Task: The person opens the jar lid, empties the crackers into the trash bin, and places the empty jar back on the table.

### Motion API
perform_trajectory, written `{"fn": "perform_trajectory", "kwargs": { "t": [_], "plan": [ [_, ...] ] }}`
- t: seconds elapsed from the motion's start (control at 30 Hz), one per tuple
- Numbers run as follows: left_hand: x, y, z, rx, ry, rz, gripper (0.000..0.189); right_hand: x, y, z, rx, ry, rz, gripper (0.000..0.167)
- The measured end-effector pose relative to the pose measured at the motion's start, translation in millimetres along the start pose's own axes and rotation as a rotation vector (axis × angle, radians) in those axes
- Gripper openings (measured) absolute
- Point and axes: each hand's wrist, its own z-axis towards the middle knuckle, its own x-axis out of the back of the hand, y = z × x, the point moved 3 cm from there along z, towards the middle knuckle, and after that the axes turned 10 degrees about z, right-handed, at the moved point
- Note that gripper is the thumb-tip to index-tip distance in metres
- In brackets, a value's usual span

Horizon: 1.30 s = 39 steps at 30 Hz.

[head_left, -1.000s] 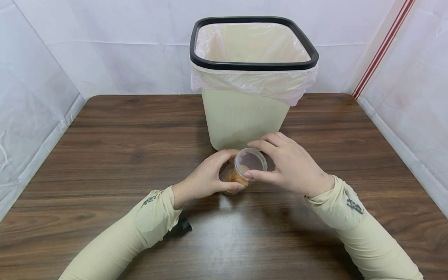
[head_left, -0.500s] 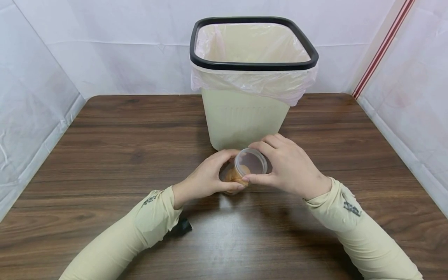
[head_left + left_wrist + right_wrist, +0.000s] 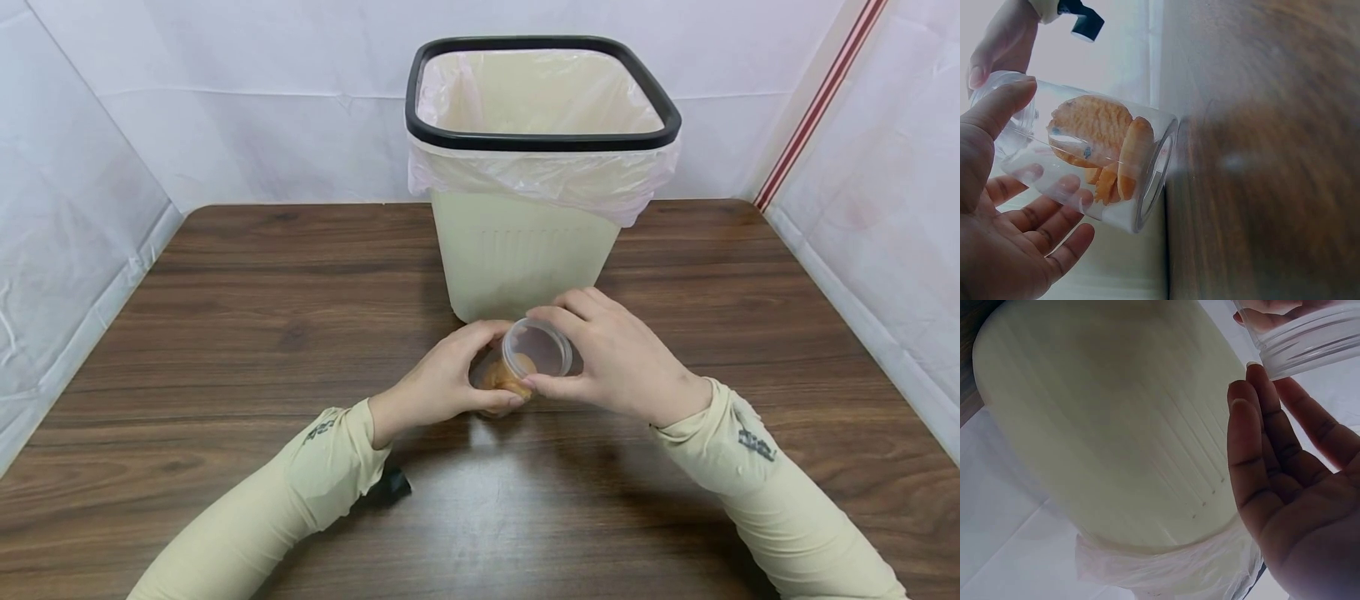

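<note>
Between both hands, a clear plastic jar (image 3: 553, 353) leans slightly to the right, its round ribbed rim facing up toward the head camera. Several golden-brown baked pieces (image 3: 1088, 128), like small pastries or biscuits, lie toward its base. My left hand (image 3: 438, 375) grips the jar's side, thumb on the near side and fingers around the far side. The right hand (image 3: 618, 354) holds the rim between thumb and forefinger, its other fingers bent behind. In the right wrist view, its fingertips are right at the threaded neck (image 3: 1310, 344).
A cream waste bin (image 3: 517, 250) with a black rim ring (image 3: 543, 143) and a pinkish liner bag (image 3: 540, 179) stands just behind the jar. A small black object (image 3: 393, 486) shows by the left sleeve on the brown wooden table (image 3: 262, 333). White sheeting (image 3: 262, 125) surrounds the table.
The right hand has shifted slightly left and its thumb has moved a little along the jar's rim. My left hand and the jar have barely moved.
</note>
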Motion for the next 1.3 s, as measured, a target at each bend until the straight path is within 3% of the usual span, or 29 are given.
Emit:
{"fn": "perform_trajectory", "kwargs": {
  "t": [0.43, 1.3],
  "plan": [
    [-1.1, -0.5, -0.4, 0.007, -0.006, -0.016, 0.067, 1.9, 0.8, -0.3, 0.082, -0.045, 0.078, 0.056],
    [-1.8, -2.7, -0.5, 0.004, -0.002, -0.011, 0.069, 2.4, 3.5, -0.8, 0.140, -0.090, 0.111, 0.058]
  ]
}}
